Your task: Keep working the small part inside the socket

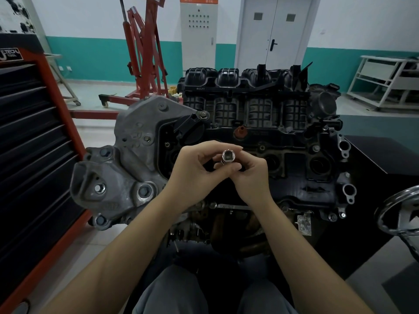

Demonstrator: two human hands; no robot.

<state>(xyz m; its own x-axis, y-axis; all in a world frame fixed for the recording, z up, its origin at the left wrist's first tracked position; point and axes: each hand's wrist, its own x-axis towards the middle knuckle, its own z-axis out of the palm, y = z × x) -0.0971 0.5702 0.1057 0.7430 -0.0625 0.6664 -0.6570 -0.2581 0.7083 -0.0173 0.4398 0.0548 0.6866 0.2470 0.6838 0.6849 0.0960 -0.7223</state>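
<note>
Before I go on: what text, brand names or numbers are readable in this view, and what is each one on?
"E-TECH" over "TOOL": badge on the red tool cabinet; first letters cut off.
Stamped number, roughly "002271", not sure: black intake manifold.
Orange strip with white characters: top of the grey electrical cabinet; too blurred to read.
Socket held in left hand and right hand: no marking legible.
</note>
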